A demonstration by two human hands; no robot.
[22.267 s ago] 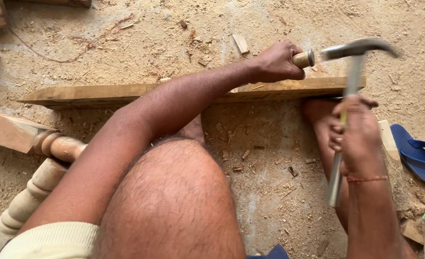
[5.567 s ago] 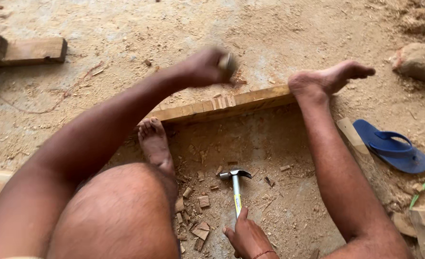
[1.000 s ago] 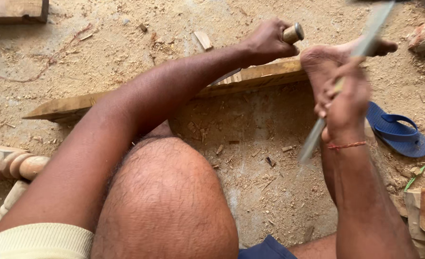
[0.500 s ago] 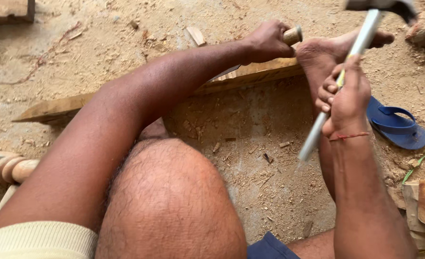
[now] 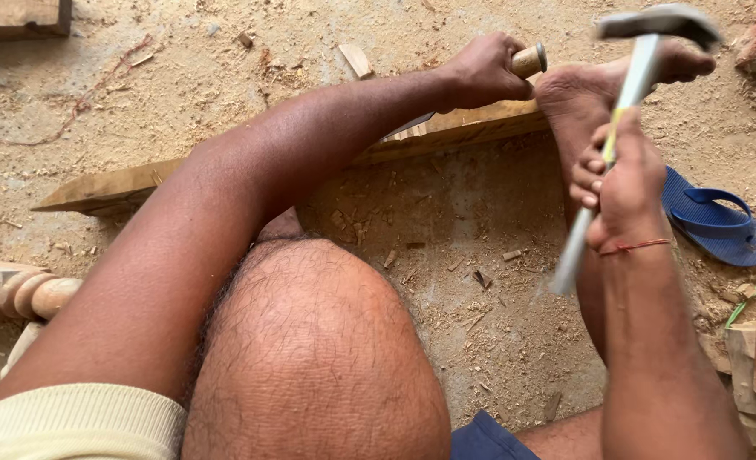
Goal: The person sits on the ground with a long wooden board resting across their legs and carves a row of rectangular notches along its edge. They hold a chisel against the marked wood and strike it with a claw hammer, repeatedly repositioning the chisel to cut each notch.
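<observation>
On the sawdust-strewn ground, a long wooden plank point(image 5: 446, 132) lies across the view, pinned near its far end by the person's bare foot point(image 5: 600, 85). The left hand point(image 5: 480, 70) is wrapped tight around a wooden-handled chisel point(image 5: 529, 60), fingers closed on the handle so only its butt shows, with the blade angled down onto the plank's top face. The right hand point(image 5: 621, 183) is clamped on the pale shaft of a hammer point(image 5: 642, 51), its steel head raised just above and to the right of the chisel butt. By the look of it, this is the chopping step of cutting a recess; a clean blow calls for the head to land squarely on the butt while the chisel stays steady. A blue sandal point(image 5: 719, 226) lies nearby.
</observation>
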